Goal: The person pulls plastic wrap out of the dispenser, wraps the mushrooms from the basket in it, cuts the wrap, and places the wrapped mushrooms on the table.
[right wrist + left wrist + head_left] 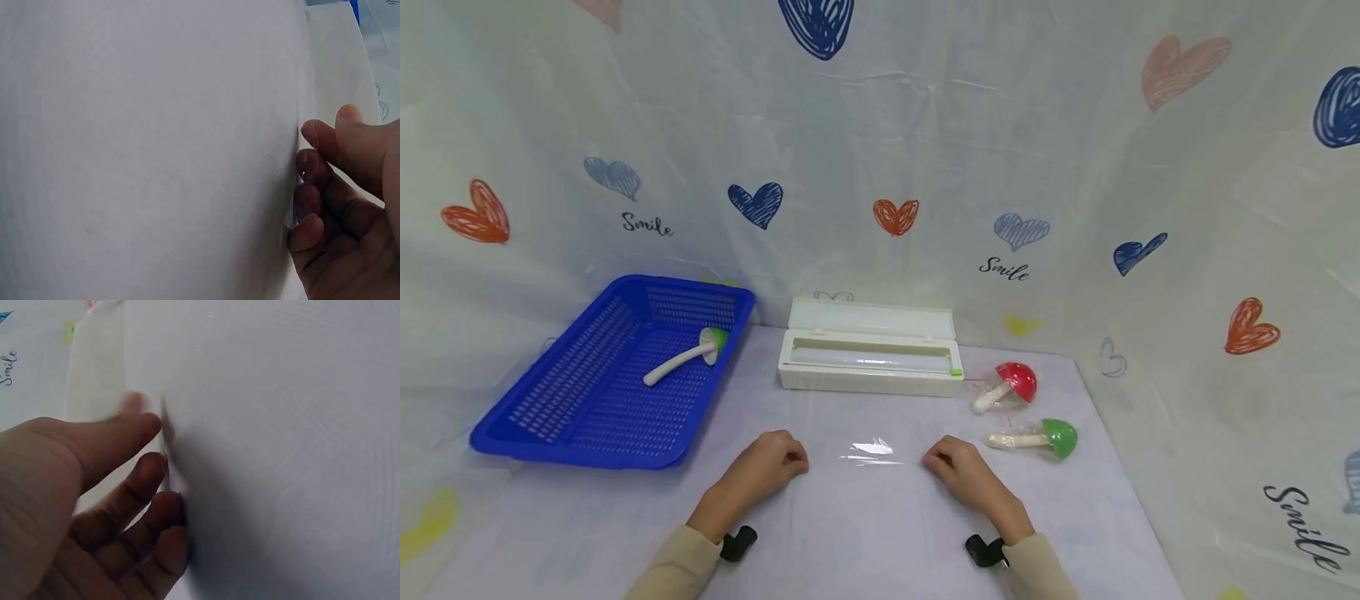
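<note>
A sheet of clear plastic cling film (872, 450) shows by its bright glints over the table between my two hands. My left hand (769, 465) pinches its left side, fingers curled at the edge; in the left wrist view the left hand (119, 487) has the thumb blurred near the index finger. On the opposite side my right hand (962, 471) grips the film, and clear plastic (299, 206) lies over its fingertips in the right wrist view. Behind the film stands a white cling film dispenser (871, 382), lid raised, with a roll (872, 358) inside.
Right of the dispenser lie a red-capped toy mushroom (1017, 383) and a green-capped one (1060, 438), both with clear plastic about them. A blue basket (625, 454) at the left holds another green-capped mushroom (681, 362). A heart-printed curtain (925, 125) hangs behind the table.
</note>
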A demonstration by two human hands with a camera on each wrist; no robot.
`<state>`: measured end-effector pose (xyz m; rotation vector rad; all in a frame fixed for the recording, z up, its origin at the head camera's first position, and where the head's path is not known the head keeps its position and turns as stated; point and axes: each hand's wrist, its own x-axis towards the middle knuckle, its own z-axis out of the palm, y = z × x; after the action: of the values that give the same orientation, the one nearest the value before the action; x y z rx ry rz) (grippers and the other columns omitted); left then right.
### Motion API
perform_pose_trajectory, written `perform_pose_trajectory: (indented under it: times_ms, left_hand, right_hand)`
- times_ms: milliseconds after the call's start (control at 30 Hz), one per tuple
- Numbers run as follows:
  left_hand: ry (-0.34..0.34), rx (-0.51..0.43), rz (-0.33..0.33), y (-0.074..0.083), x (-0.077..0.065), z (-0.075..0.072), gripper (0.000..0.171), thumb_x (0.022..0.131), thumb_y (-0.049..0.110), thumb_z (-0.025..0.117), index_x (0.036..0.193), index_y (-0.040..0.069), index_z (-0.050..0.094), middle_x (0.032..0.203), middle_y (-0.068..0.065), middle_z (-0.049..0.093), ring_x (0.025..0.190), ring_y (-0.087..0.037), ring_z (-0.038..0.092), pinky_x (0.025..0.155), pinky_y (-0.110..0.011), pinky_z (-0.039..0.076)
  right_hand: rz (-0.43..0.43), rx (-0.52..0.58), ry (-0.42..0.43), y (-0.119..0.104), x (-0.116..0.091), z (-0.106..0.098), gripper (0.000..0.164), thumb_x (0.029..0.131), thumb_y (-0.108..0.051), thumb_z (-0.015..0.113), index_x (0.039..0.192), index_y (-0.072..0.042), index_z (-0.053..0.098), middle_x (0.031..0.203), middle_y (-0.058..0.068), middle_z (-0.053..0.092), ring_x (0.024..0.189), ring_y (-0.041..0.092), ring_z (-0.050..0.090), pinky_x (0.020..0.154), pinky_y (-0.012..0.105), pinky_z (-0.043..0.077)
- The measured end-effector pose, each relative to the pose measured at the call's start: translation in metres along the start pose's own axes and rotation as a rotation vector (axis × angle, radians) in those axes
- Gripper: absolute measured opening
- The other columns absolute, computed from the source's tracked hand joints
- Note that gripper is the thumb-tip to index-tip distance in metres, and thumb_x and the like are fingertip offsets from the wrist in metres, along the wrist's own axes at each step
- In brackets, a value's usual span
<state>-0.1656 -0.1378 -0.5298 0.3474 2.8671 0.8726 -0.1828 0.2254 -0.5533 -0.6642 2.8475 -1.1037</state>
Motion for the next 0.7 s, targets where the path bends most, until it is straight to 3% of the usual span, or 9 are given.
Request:
perform_pose_trajectory:
  times_ms: [200,300,400,500,700]
  left_hand:
    - [0.060,0.043,-0.151,0.000,-0.003,-0.001,0.022,0.092,0.029,0.078,0.079,0.013,0.072,0.068,0.004,0.063,0.062,-0.012,0.051,0.056,-0.030,0.043]
    - [0.032,0.086,-0.191,0.003,-0.005,-0.007,0.027,0.088,0.030,0.082,0.075,0.014,0.065,0.067,0.003,0.060,0.062,-0.014,0.052,0.054,-0.030,0.041]
    - [-0.018,0.085,-0.192,0.010,-0.007,-0.017,0.028,0.087,0.030,0.083,0.074,0.014,0.063,0.069,0.002,0.058,0.064,-0.015,0.052,0.055,-0.031,0.041]
    - [-0.052,0.036,-0.137,0.020,-0.006,-0.035,0.025,0.088,0.031,0.081,0.076,0.015,0.067,0.070,0.003,0.059,0.064,-0.015,0.052,0.056,-0.031,0.041]
    - [-0.100,-0.198,0.180,0.038,0.001,-0.097,0.022,0.100,0.033,0.069,0.101,0.012,0.075,0.078,0.005,0.066,0.069,-0.011,0.058,0.058,-0.026,0.048]
  right_hand:
    - [0.182,0.039,0.015,-0.005,0.002,0.001,0.003,0.093,-0.011,0.076,0.095,-0.013,0.074,0.088,-0.004,0.066,0.080,0.006,0.055,0.070,0.022,0.049]
    - [0.202,0.046,-0.019,-0.009,0.003,-0.001,0.012,0.087,-0.008,0.080,0.097,-0.010,0.072,0.088,0.000,0.061,0.080,0.012,0.051,0.068,0.023,0.045]
    - [0.219,0.039,-0.055,-0.012,0.003,-0.004,0.016,0.085,-0.013,0.082,0.096,-0.010,0.071,0.089,0.002,0.059,0.081,0.015,0.050,0.069,0.024,0.043]
    - [0.231,0.035,-0.055,-0.011,0.003,-0.005,0.011,0.089,-0.016,0.079,0.094,-0.010,0.071,0.088,0.001,0.060,0.081,0.014,0.051,0.069,0.024,0.044]
    - [0.254,0.050,-0.028,-0.008,0.007,-0.003,0.002,0.094,-0.011,0.074,0.094,-0.010,0.072,0.083,-0.003,0.060,0.078,0.011,0.051,0.067,0.022,0.043]
